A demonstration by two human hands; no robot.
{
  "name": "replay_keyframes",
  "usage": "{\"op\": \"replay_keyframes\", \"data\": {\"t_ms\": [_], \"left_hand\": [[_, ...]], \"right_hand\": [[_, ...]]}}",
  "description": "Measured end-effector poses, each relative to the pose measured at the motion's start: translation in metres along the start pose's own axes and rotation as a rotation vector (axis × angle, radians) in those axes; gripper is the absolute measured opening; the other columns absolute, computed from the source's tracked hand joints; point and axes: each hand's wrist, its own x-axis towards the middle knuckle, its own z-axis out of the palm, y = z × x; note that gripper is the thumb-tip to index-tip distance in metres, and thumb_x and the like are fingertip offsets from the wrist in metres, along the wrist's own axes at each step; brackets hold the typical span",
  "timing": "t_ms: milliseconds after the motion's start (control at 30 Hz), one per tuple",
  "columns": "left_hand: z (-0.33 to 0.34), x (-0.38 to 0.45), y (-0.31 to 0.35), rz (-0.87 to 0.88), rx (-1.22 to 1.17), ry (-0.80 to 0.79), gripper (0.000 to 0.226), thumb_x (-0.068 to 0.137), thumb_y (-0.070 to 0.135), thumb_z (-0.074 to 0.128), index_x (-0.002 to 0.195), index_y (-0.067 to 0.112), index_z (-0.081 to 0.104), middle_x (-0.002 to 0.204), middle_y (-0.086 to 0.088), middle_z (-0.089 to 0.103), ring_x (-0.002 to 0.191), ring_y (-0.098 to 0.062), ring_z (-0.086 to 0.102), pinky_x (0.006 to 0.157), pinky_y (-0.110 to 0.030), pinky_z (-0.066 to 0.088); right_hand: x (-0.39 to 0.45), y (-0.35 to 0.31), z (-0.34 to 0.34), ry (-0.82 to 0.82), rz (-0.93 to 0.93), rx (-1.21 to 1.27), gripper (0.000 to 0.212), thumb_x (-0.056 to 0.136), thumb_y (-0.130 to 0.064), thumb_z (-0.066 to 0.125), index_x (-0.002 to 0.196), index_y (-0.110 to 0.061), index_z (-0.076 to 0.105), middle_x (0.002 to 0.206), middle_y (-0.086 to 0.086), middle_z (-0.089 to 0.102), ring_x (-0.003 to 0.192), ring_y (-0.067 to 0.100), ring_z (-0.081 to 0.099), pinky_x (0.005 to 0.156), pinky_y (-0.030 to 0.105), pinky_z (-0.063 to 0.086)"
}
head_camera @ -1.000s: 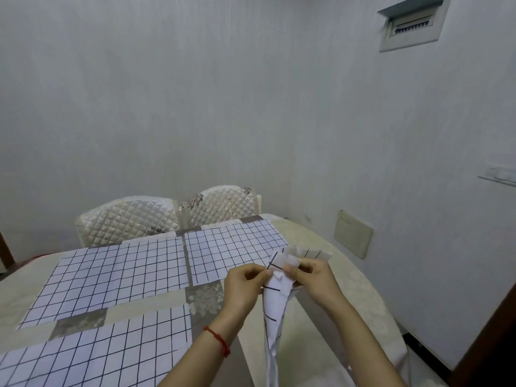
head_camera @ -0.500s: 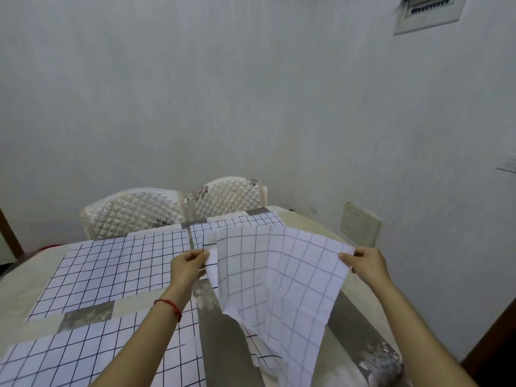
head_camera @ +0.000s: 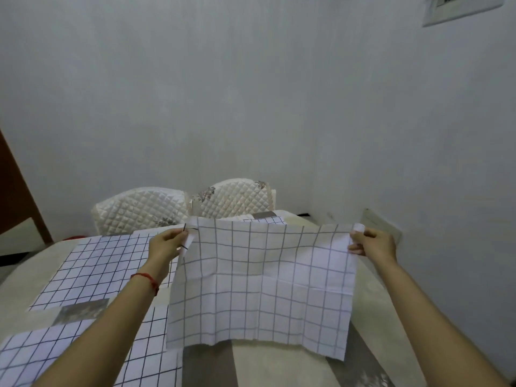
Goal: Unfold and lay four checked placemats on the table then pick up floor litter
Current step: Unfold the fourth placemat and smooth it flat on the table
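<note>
A second ago bunched between the hands, the white black-gridded cloth placemat point(head_camera: 259, 286) now hangs fully spread above the desk point(head_camera: 279, 364). Left hand point(head_camera: 164, 244) and right hand point(head_camera: 374, 243) fingers pinch its top corners; it looks ready to lay right of the three flat placemats point(head_camera: 92, 269).

Light: dim, even, bluish-grey; source unseen.
Shadows: faint, soft.
Focus: slightly soft throughout.
Distortion: wide-angle bending toward 3 and 9 o'clock.

No text, label, brand or number can be read; the wall panel point(head_camera: 463, 5), far above the hands, is blurred.
</note>
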Motion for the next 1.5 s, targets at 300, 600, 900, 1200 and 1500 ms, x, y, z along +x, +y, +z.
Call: {"op": "replay_keyframes", "data": {"t_ms": [300, 600, 900, 1200, 1500], "left_hand": [[-0.001, -0.036, -0.007, 0.143, 0.076, -0.051, 0.011, 0.086, 0.003, 0.056, 0.093, 0.006, 0.065, 0.088, -0.006, 0.064, 0.088, -0.024, 0.059, 0.088, -0.039, 0.046], [-0.015, -0.11, -0.11, 0.019, 0.307, -0.138, 0.022, 0.086, 0.004, 0.056, 0.078, 0.022, 0.066, 0.087, 0.001, 0.064, 0.086, -0.017, 0.058, 0.075, -0.025, 0.046], [-0.02, -0.131, -0.185, -0.049, 0.632, -0.233, 0.029, 0.085, 0.001, 0.057, 0.074, 0.026, 0.069, 0.1, -0.009, 0.062, 0.099, -0.023, 0.056, 0.091, -0.037, 0.048], [-0.007, -0.143, -0.223, -0.104, 0.791, -0.159, 0.024, 0.09, 0.005, 0.05, 0.109, 0.006, 0.065, 0.119, -0.016, 0.059, 0.111, -0.03, 0.055, 0.098, -0.037, 0.043], [0.031, -0.11, -0.245, 0.099, 1.088, 0.004, 0.021, 0.088, 0.016, 0.053, 0.104, 0.009, 0.064, 0.107, -0.015, 0.064, 0.095, -0.032, 0.062, 0.08, -0.042, 0.054]], "right_hand": [[-0.015, 0.018, -0.04, 0.013, -0.106, 0.335, 0.012, 0.08, 0.002, 0.063, 0.071, -0.006, 0.064, 0.054, -0.01, 0.07, 0.055, 0.002, 0.067, 0.06, 0.01, 0.054], [-0.054, 0.13, -0.059, -0.048, 0.114, 0.229, 0.048, 0.076, 0.018, 0.056, 0.054, -0.021, 0.073, 0.051, -0.012, 0.068, 0.05, -0.001, 0.062, 0.055, 0.007, 0.051], [-0.06, 0.207, -0.068, -0.164, 0.276, -0.259, 0.031, 0.075, 0.02, 0.051, 0.075, -0.005, 0.07, 0.088, 0.015, 0.064, 0.077, 0.029, 0.058, 0.047, 0.006, 0.046], [-0.053, 0.226, -0.069, -0.121, 0.328, -0.432, 0.026, 0.087, 0.006, 0.046, 0.098, 0.003, 0.069, 0.115, 0.021, 0.065, 0.108, 0.038, 0.056, 0.097, 0.038, 0.041], [-0.047, 0.227, 0.011, -0.428, -0.043, -0.599, 0.036, 0.094, -0.022, 0.046, 0.127, -0.006, 0.052, 0.135, 0.015, 0.051, 0.124, 0.03, 0.047, 0.104, 0.037, 0.036]]}}
